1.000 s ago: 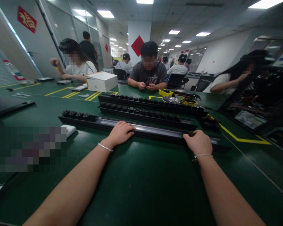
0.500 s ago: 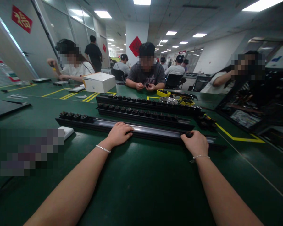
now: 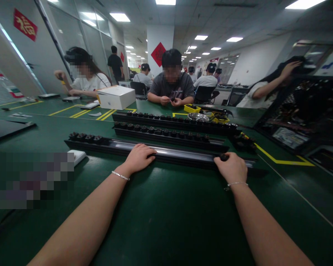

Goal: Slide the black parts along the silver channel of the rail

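A long black rail with a shiny channel along its top lies across the table in front of me. My left hand grips its middle, fingers over the far side and thumb along the near edge. Near the rail's right end, my right hand is closed on a small black round part, held at the channel; the fingers hide most of it. Several similar black parts sit in a row at the left end of the rail.
Two more black rails filled with such parts lie behind. A loose pile of black parts, a metal dish, a yellow bin and a white box stand farther off. An open black case is at right. Co-workers sit around.
My right hand has shifted slightly to the right with the small black part. My left hand keeps its place on the rail. A person standing in the background has moved right.
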Demonstrator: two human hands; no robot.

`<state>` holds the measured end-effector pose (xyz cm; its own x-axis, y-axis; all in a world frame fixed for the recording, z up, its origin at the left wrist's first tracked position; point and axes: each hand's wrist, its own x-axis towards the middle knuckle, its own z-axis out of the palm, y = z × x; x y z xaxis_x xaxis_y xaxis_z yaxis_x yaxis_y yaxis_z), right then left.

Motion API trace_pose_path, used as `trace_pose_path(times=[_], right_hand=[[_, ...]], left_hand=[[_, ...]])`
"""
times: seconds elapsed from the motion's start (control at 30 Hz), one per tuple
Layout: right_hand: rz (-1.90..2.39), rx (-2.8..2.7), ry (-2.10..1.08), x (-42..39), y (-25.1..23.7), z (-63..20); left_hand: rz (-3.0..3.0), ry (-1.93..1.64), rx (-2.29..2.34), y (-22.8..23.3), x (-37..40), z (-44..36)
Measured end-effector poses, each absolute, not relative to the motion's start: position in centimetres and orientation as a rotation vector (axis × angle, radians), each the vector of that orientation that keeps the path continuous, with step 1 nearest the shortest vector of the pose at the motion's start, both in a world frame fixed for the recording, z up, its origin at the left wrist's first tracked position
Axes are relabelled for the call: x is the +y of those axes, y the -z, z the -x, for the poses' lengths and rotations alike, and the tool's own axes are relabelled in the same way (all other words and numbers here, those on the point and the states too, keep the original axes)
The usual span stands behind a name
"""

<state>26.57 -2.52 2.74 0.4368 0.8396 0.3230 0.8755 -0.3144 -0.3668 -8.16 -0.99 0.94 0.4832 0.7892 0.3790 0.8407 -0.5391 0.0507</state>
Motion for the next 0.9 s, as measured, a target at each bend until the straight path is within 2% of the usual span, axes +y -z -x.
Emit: trace_pose_path(times=[0.9], right_hand=[[2.243, -1.368, 0.111, -2.67, -2.75, -27.72]], left_hand=[[2.555, 0.548, -1.425, -0.84, -0.91, 8.25]])
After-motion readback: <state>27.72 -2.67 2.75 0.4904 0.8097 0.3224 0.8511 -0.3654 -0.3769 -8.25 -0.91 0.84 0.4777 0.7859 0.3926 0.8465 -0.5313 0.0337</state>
